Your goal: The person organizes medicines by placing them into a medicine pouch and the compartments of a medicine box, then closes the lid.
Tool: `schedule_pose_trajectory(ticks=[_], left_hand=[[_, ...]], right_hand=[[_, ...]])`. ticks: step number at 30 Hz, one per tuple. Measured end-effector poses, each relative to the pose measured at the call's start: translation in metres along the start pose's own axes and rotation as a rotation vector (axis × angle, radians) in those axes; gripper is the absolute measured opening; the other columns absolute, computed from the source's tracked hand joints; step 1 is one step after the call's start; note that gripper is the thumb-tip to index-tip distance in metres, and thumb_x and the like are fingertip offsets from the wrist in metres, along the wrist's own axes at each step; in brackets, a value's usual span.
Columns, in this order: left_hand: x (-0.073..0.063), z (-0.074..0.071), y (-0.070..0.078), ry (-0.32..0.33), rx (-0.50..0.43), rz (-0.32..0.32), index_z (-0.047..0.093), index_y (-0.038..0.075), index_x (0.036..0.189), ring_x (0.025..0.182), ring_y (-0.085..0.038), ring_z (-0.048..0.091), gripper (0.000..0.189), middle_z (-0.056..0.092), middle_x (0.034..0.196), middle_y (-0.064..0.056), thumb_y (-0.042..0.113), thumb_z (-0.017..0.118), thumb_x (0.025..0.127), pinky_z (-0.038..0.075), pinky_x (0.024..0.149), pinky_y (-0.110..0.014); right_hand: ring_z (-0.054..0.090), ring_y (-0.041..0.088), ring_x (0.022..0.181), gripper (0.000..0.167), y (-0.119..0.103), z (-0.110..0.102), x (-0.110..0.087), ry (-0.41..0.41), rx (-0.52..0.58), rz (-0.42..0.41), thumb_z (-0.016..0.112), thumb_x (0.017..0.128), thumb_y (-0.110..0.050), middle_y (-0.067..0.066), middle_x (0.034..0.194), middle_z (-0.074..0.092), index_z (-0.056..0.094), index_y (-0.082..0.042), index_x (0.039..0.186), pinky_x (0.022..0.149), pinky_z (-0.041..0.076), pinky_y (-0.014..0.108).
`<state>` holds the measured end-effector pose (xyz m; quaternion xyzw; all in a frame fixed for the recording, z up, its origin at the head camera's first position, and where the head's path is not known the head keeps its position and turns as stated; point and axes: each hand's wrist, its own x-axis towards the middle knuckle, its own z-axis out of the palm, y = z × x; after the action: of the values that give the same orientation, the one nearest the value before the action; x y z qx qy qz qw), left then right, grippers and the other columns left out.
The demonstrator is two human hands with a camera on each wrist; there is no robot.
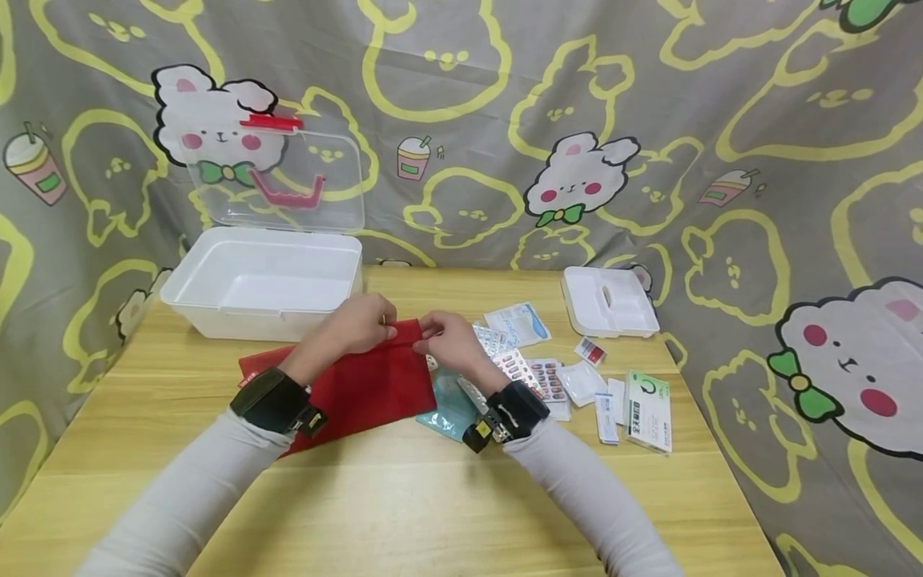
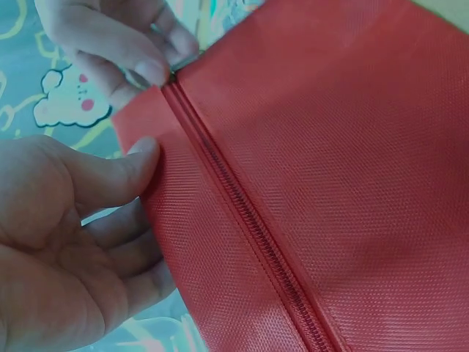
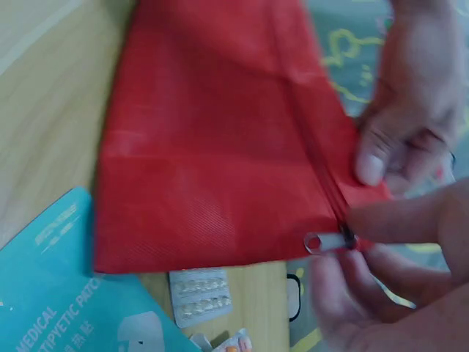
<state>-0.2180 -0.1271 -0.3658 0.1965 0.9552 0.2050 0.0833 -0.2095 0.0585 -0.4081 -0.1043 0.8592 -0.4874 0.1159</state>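
Note:
A red zippered pouch (image 1: pixel 368 385) is held up at its top edge by both hands. My left hand (image 1: pixel 360 324) pinches that edge between thumb and fingers, as the left wrist view shows. At the pouch's corner my right hand (image 1: pixel 456 346) grips the end of the zipper, fingers around the slider. The metal zipper pull (image 3: pixel 327 241) hangs free beside those fingers. Along the edge the zipper line (image 2: pixel 242 198) looks closed. Under the pouch's right side lies a teal antipyretic patch packet (image 3: pixel 66 271), partly covered.
A white box (image 1: pixel 252 324) with its clear lid (image 1: pixel 324 200) raised stands at back left. To the right lie blister packs (image 1: pixel 515 367), a white sachet (image 1: pixel 581 382), a green-white medicine box (image 1: pixel 648 413) and a white tray (image 1: pixel 609 322). A patterned curtain (image 1: pixel 461 224) hangs behind.

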Motion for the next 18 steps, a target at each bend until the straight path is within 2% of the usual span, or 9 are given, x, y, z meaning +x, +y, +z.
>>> schedule_pose_trajectory(ticks=[4, 7, 13, 18], left_hand=[[0.000, 0.002, -0.002, 0.021, -0.008, 0.025, 0.075, 0.004, 0.084, 0.069, -0.022, 0.058, 0.009, 0.070, 0.075, -0.008, 0.008, 0.071, 0.091, 0.050, 0.066, -0.036], [0.000, 0.004, -0.001, 0.045, -0.015, 0.021, 0.074, 0.004, 0.085, 0.067, -0.021, 0.057, 0.010, 0.068, 0.073, -0.007, 0.009, 0.071, 0.092, 0.048, 0.063, -0.033], [-0.001, 0.007, 0.009, 0.131, -0.020, -0.026, 0.074, 0.004, 0.089, 0.066, -0.022, 0.058, 0.009, 0.067, 0.073, -0.008, 0.012, 0.072, 0.092, 0.047, 0.060, -0.031], [-0.006, 0.012, 0.022, 0.267, -0.047, -0.069, 0.071, 0.001, 0.107, 0.077, -0.026, 0.060, 0.023, 0.069, 0.091, -0.014, 0.015, 0.077, 0.089, 0.053, 0.066, -0.035]], right_hand=[[0.070, 0.018, 0.081, 0.022, 0.002, -0.009, -0.001, -0.094, 0.129, 0.068, 0.069, 0.092, -0.012, 0.013, 0.099, 0.074, 0.073, -0.001, 0.110, 0.082, 0.061, 0.038], [0.072, 0.018, 0.076, 0.023, 0.003, -0.013, 0.000, -0.112, 0.213, 0.100, 0.065, 0.096, -0.014, 0.015, 0.103, 0.075, 0.072, 0.001, 0.113, 0.083, 0.063, 0.041], [0.071, 0.014, 0.070, 0.021, 0.003, -0.017, 0.001, -0.045, 0.312, 0.101, 0.065, 0.094, -0.011, 0.013, 0.092, 0.074, 0.073, 0.002, 0.108, 0.072, 0.063, 0.031], [0.071, 0.016, 0.070, 0.019, -0.001, -0.022, -0.001, 0.005, 0.355, 0.096, 0.067, 0.094, -0.013, 0.010, 0.090, 0.074, 0.075, 0.000, 0.105, 0.073, 0.063, 0.032]])
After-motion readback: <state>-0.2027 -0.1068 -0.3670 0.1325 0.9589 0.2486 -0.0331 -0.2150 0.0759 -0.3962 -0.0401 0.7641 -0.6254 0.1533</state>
